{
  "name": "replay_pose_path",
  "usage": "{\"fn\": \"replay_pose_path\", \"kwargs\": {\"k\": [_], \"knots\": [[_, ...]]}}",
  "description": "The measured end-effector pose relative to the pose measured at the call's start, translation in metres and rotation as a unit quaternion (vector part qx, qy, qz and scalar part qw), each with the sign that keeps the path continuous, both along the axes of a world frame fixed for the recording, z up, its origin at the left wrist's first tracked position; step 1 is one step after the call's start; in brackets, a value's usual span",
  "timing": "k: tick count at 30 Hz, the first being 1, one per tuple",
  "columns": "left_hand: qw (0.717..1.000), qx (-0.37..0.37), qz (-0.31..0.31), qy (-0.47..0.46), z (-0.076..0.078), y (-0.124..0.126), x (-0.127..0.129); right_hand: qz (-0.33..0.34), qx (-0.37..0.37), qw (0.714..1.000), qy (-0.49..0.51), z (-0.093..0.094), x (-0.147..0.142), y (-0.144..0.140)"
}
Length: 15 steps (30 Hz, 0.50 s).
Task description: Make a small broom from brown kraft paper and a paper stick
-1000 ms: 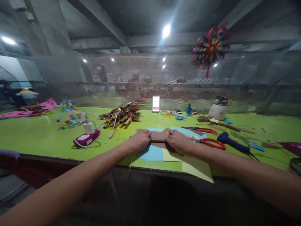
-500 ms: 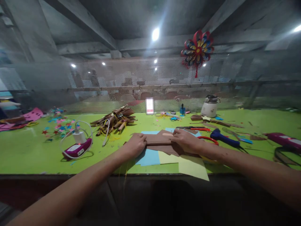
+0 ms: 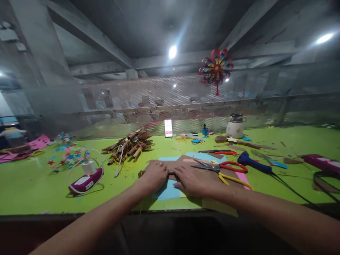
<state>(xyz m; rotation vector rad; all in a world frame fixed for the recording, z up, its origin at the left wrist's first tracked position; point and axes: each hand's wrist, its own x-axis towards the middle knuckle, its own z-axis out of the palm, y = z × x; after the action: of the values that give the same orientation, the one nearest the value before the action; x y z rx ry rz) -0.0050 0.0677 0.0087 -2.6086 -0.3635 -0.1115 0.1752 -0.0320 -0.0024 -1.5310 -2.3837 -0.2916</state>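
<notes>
My left hand (image 3: 156,174) is closed over a thin roll of brown paper (image 3: 171,173); the roll's end pokes out to its left. Beside it, nearly touching, my right hand (image 3: 190,180) presses its curled fingers on the same roll. Most of the roll is hidden under both hands. Beneath them lies brown paper (image 3: 174,164), on top of light blue sheets (image 3: 169,190) and a pale yellow one. Scissors (image 3: 216,167) with one red and one yellow handle rest on the brown paper, just beyond my right hand.
Left stands a purple power strip (image 3: 86,182) with a white charger and cable. Behind it are paper stars (image 3: 71,154) and a pile of brown paper rolls (image 3: 132,145). To the right lie a blue glue gun (image 3: 253,163), red-handled pliers (image 3: 220,152) and a white bottle (image 3: 235,127).
My right hand has moved left along the roll, close to my left hand. The scissors now show fully on the brown paper. The view has tilted up a little.
</notes>
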Motion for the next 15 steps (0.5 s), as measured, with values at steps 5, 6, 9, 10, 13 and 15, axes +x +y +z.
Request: {"fn": "replay_pose_path", "kwargs": {"k": [5, 6, 9, 10, 13, 15], "knots": [[0.999, 0.039, 0.034, -0.005, -0.005, -0.007, 0.002, -0.038, -0.051, 0.998, 0.006, 0.004, 0.017, -0.015], [0.998, 0.041, 0.038, -0.006, -0.005, -0.008, 0.003, -0.034, -0.060, 0.998, 0.005, 0.005, 0.019, -0.017], [0.998, 0.043, 0.053, -0.007, -0.007, -0.008, 0.006, -0.017, -0.073, 0.997, 0.009, 0.009, 0.022, -0.020], [0.997, 0.043, 0.058, -0.005, -0.007, -0.007, 0.008, -0.013, -0.075, 0.997, 0.012, 0.009, 0.022, -0.021], [0.997, 0.043, 0.068, 0.004, -0.008, -0.004, 0.013, -0.015, -0.078, 0.997, 0.019, 0.009, 0.021, -0.023], [0.997, 0.045, 0.065, 0.013, -0.007, -0.004, 0.013, -0.013, -0.083, 0.996, 0.026, 0.010, 0.021, -0.023]]}}
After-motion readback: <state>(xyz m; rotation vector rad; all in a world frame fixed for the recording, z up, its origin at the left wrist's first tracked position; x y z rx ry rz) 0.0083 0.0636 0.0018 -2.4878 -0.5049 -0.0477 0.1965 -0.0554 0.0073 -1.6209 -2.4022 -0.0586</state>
